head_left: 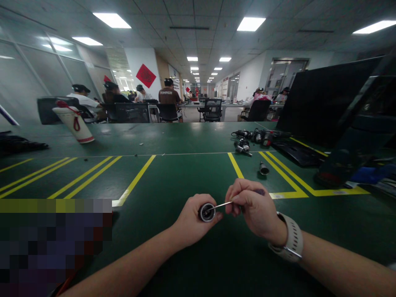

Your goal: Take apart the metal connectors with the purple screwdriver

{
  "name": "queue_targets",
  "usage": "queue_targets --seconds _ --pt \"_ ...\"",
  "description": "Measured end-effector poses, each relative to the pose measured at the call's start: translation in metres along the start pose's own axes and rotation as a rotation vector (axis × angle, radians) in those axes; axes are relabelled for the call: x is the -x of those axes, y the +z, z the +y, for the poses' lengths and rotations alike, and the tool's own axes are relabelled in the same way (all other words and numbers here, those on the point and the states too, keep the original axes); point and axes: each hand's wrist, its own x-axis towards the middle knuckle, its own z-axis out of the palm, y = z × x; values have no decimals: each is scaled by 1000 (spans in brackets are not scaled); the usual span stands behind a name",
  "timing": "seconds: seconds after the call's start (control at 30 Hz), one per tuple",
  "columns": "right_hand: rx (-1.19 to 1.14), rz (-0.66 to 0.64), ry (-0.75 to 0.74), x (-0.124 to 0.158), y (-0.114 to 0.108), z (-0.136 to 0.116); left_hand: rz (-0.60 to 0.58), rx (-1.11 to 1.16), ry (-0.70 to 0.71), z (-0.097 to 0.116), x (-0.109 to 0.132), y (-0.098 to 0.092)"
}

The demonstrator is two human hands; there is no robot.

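Observation:
My left hand [195, 218] is wrapped round a short round metal housing [206, 213], whose open end faces me. Dark parts show inside its rim, too small to make out. In my right hand [252, 208], closed fingers grip a screwdriver [223, 204] by its dark handle. Its thin shaft points left and the tip sits inside the housing's mouth; what the tip touches is hidden. Both hands are above the green table. A watch with a pale strap [292, 239] is on my right wrist.
A similar metal cap [264, 168] lies beyond my right hand. Several tool parts with cables [255, 136] are behind it. A dark monitor [328, 95] stands right, a white cup [74, 121] back left. Yellow tape [139, 177] marks the green table [185, 173]. People sit farther off.

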Motion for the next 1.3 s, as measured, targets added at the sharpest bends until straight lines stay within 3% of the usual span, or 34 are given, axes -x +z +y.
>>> queue_targets --seconds 0.27,0.6,0.93,1.17,1.3 --pt "151 -58 -78 6 -1 1 -2 14 8 -2 -1 1" --pt "-7 -35 -5 1 -2 2 3 91 -35 -1 -1 1" --pt "298 -104 -183 9 -3 -3 -3 18 7 -1 -2 0" --pt "124 -78 -60 5 -3 3 -2 58 -14 -2 -1 1" --pt "145 -43 -165 5 -4 2 -1 98 -43 -4 -1 1"
